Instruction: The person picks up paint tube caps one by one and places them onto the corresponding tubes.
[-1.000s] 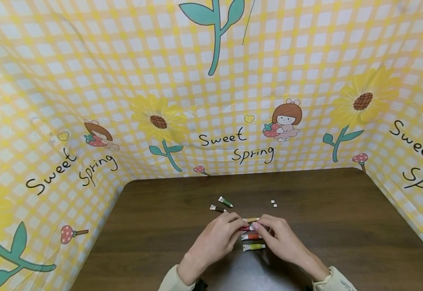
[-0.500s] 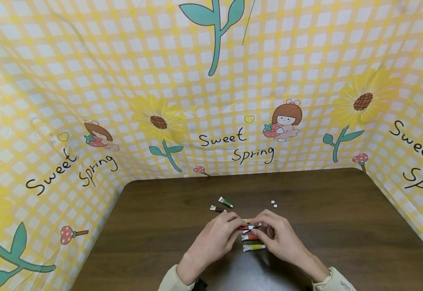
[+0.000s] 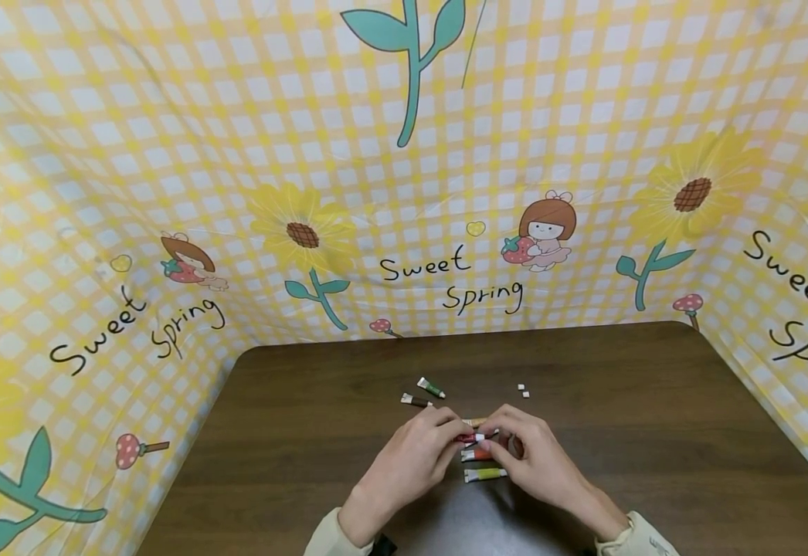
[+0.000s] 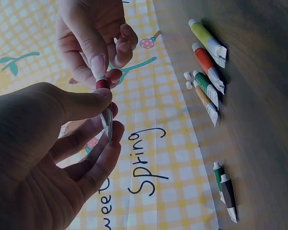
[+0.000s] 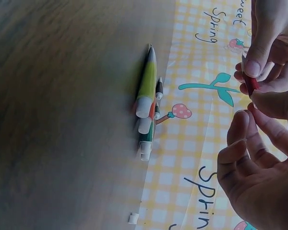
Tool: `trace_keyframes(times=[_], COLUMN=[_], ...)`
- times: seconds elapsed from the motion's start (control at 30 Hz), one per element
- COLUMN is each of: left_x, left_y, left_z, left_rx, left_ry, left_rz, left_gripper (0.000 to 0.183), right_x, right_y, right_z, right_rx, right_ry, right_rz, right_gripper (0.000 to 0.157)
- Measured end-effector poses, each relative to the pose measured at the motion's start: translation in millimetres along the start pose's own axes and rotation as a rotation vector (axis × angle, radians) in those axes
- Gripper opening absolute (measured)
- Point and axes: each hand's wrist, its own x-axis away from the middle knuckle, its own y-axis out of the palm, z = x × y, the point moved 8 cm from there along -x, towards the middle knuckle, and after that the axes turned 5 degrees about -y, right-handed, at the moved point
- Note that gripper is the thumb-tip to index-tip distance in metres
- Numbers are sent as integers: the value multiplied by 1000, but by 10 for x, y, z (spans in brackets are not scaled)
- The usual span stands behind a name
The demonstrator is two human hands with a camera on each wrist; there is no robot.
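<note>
My left hand (image 3: pixel 407 452) pinches a small red paint tube (image 4: pixel 106 122) between thumb and fingers, its flattened silver end toward the palm. At the white cap end of this tube, my right hand (image 3: pixel 543 459) has its thumb and forefinger tips pinched together. Those fingertips mostly cover the cap in the left wrist view. Both hands are over a column of tubes: an ochre tube (image 3: pixel 475 422), a green tube (image 4: pixel 206 87), an orange-red tube (image 3: pixel 475 455) and a yellow-green tube (image 3: pixel 485 474).
Behind my left hand lie another green tube (image 3: pixel 431 388) and a dark brown tube (image 3: pixel 415 401). Two small white caps (image 3: pixel 521 387) sit beyond my right hand. The brown wooden table (image 3: pixel 293 432) meets a yellow checked cloth (image 3: pixel 411 232) at its back and sides.
The right thumb and fingers have shifted their grip at the cap end, uncovering more of the tube's white end. The left hand keeps its place; the other tubes lie as before.
</note>
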Motion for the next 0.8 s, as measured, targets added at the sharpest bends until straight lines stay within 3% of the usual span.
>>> trace_keyframes(times=[0.6,0.8], left_x=[-12,-33], left_y=[20,22], left_z=[15,21], left_rx=[0,-33], left_ry=[-6,-25], left_rz=[-28,-33], left_gripper=[13,11], right_x=[-2,1], right_y=[29,41], right_z=[-24,-36], right_rx=[38,103], right_ry=[11,-7], right_rz=[-17,-26], right_gripper=[8,12])
